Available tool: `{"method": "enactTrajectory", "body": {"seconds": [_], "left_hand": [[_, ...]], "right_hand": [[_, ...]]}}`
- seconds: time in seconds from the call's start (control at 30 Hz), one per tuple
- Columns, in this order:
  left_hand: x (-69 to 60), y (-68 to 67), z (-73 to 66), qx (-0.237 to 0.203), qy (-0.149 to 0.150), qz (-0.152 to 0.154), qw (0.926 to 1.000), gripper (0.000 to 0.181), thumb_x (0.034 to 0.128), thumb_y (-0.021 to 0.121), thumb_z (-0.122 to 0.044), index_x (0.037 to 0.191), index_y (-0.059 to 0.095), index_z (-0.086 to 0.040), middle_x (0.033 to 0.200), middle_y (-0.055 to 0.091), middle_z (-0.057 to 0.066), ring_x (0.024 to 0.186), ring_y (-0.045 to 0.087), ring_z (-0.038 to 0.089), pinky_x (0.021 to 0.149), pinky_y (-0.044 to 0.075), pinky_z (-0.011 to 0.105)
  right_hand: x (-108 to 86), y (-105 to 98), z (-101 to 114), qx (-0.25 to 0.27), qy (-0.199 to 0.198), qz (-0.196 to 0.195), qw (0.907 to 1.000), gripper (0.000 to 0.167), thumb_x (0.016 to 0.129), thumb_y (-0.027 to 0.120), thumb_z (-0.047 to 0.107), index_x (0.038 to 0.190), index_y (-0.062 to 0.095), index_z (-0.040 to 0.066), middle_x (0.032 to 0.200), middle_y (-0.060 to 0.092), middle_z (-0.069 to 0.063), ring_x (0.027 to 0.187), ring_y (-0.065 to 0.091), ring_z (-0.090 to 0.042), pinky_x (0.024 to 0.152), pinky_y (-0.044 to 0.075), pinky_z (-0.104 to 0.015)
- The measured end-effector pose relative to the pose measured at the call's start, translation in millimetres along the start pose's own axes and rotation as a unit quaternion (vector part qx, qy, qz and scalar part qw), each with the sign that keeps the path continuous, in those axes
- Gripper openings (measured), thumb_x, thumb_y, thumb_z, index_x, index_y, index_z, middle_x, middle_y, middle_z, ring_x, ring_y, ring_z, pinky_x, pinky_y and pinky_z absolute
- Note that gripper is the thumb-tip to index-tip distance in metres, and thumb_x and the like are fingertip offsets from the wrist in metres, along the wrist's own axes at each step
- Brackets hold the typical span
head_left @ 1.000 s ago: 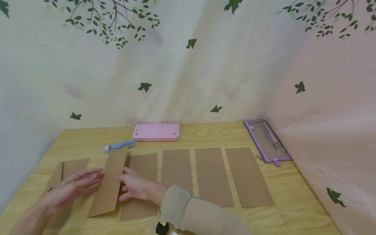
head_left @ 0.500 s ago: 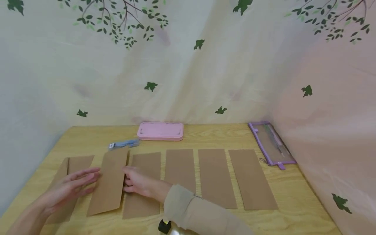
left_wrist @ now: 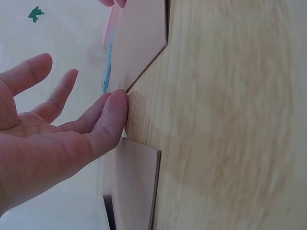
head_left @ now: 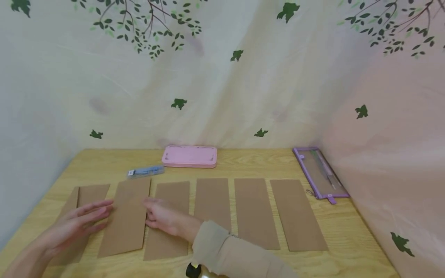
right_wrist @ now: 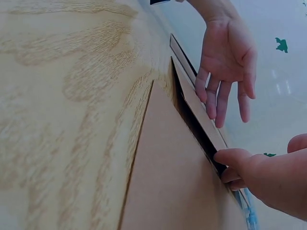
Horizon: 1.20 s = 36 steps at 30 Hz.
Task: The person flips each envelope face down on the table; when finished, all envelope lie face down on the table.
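A brown cardboard rectangle [head_left: 126, 216], second from the left in the row, lies nearly flat with its right edge slightly raised. My right hand [head_left: 167, 219] pinches that edge, thumb on top and fingers underneath; the right wrist view shows a dark gap below the raised cardboard [right_wrist: 204, 120]. At the opposite edge is my left hand [head_left: 78, 224], its fingers extended and spread. In the left wrist view a fingertip of the left hand [left_wrist: 62, 124] meets the cardboard's corner, though contact is hard to tell. Partly behind this hand lies the leftmost cardboard piece [head_left: 94, 195], with a crease or raised flap.
Further brown cardboard rectangles [head_left: 213, 200] continue the row to the right. Behind them are a blue item in clear wrapping [head_left: 145, 172], a pink case [head_left: 189, 156] and a purple-edged transparent pouch [head_left: 323, 173] holding pens. A patterned cloth [head_left: 215, 85] hangs along the wooden table's [head_left: 257, 160] back.
The cardboard in my right hand has come down from a tilt to lie almost flat, its right edge lower. My left hand has shifted slightly left.
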<state>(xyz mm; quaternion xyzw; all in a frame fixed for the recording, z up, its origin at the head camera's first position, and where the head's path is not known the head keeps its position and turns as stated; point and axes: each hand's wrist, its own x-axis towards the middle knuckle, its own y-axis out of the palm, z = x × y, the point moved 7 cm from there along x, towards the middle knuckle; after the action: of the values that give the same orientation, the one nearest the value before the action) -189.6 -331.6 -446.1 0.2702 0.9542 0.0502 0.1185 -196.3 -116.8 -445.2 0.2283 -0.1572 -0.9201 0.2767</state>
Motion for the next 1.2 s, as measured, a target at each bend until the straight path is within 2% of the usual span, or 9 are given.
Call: {"method": "enactTrajectory", "body": {"seconds": [0.1, 0.2, 0.4, 0.53, 0.73, 0.87, 1.0, 1.1, 1.2], "left_hand": [[-1.7, -1.1, 1.8, 0.0, -0.01, -0.004, 0.9999, 0.04, 0.1117, 0.033, -0.008, 0.136, 0.06, -0.024, 0.134, 0.06, -0.015, 0.121, 0.056, -0.002, 0.098, 0.052, 0.025], [-1.7, -0.8, 1.1, 0.004, -0.004, 0.0, 1.0, 0.04, 0.1118, 0.032, -0.008, 0.137, 0.059, -0.024, 0.135, 0.06, -0.015, 0.122, 0.056, -0.002, 0.099, 0.051, 0.025], [-3.9, 0.8, 0.3, -0.013, 0.011, 0.012, 0.9998, 0.043, 0.1115, 0.031, -0.005, 0.136, 0.061, -0.024, 0.135, 0.062, -0.014, 0.122, 0.056, -0.001, 0.099, 0.051, 0.025], [-5.8, 8.1, -4.8, -0.05, 0.016, 0.05, 0.9973, 0.048, 0.1116, 0.026, -0.004, 0.138, 0.06, -0.023, 0.137, 0.061, -0.012, 0.125, 0.055, 0.002, 0.101, 0.05, 0.028], [-8.1, 12.2, -37.2, -0.014, 0.054, 0.079, 0.9953, 0.051, 0.1113, 0.019, -0.002, 0.152, 0.045, -0.015, 0.148, 0.051, -0.012, 0.133, 0.05, 0.005, 0.102, 0.051, 0.033], [-11.8, -0.6, -56.5, 0.056, 0.069, 0.048, 0.9949, 0.05, 0.1112, 0.021, -0.001, 0.155, 0.041, -0.014, 0.148, 0.05, -0.015, 0.131, 0.05, 0.001, 0.098, 0.053, 0.028], [-14.6, -22.6, -60.2, 0.131, 0.037, -0.015, 0.9906, 0.046, 0.112, 0.028, -0.005, 0.148, 0.048, -0.026, 0.14, 0.054, -0.023, 0.123, 0.053, -0.006, 0.092, 0.054, 0.022], [-17.0, -41.2, -56.4, 0.18, 0.005, -0.066, 0.9815, 0.04, 0.1119, 0.034, -0.009, 0.14, 0.05, -0.034, 0.132, 0.055, -0.028, 0.116, 0.055, -0.009, 0.088, 0.054, 0.019], [-21.4, -60.0, -48.7, 0.222, -0.033, -0.117, 0.9675, 0.034, 0.1116, 0.04, -0.016, 0.144, 0.047, -0.025, 0.131, 0.052, -0.026, 0.108, 0.055, -0.014, 0.085, 0.055, 0.019]], "right_hand": [[0.0, 1.1, -1.5, -0.003, 0.0, 0.001, 1.0, 0.056, 0.109, 0.045, 0.023, 0.157, 0.028, -0.003, 0.114, 0.06, -0.006, 0.12, 0.056, -0.021, 0.118, 0.028, -0.055], [0.4, 1.5, -1.7, -0.007, -0.006, 0.001, 1.0, 0.057, 0.109, 0.046, 0.024, 0.156, 0.028, -0.004, 0.158, 0.036, -0.018, 0.147, 0.029, -0.037, 0.118, 0.027, -0.056], [-0.1, 4.4, -1.8, -0.005, -0.004, -0.002, 1.0, 0.057, 0.109, 0.046, 0.022, 0.156, 0.028, -0.005, 0.16, 0.03, -0.025, 0.147, 0.025, -0.046, 0.118, 0.025, -0.058], [-2.0, 5.2, 4.1, 0.012, 0.003, 0.004, 0.9999, 0.057, 0.11, 0.043, 0.022, 0.157, 0.024, -0.004, 0.162, 0.022, -0.027, 0.148, 0.02, -0.047, 0.118, 0.024, -0.059], [-0.4, 3.7, 31.1, 0.049, -0.033, 0.04, 0.9975, 0.06, 0.111, 0.038, 0.026, 0.161, 0.017, 0.001, 0.167, 0.015, -0.02, 0.151, 0.015, -0.041, 0.119, 0.024, -0.056], [5.1, 6.7, 40.9, 0.072, -0.05, 0.064, 0.9941, 0.06, 0.112, 0.036, 0.027, 0.161, 0.013, 0.002, 0.167, 0.013, -0.019, 0.151, 0.015, -0.041, 0.12, 0.023, -0.054], [18.2, 10.7, 36.3, 0.092, -0.056, 0.069, 0.9918, 0.06, 0.111, 0.037, 0.028, 0.161, 0.015, 0.001, 0.166, 0.017, -0.021, 0.15, 0.018, -0.043, 0.12, 0.024, -0.055], [28.8, 17.2, 24.7, 0.113, -0.049, 0.066, 0.9902, 0.059, 0.111, 0.037, 0.026, 0.16, 0.017, -0.001, 0.165, 0.019, -0.022, 0.149, 0.018, -0.046, 0.119, 0.023, -0.057], [34.6, 26.5, 11.4, 0.132, -0.038, 0.057, 0.9889, 0.057, 0.111, 0.037, 0.022, 0.159, 0.019, -0.002, 0.164, 0.02, -0.024, 0.147, 0.02, -0.049, 0.118, 0.024, -0.059]]}}
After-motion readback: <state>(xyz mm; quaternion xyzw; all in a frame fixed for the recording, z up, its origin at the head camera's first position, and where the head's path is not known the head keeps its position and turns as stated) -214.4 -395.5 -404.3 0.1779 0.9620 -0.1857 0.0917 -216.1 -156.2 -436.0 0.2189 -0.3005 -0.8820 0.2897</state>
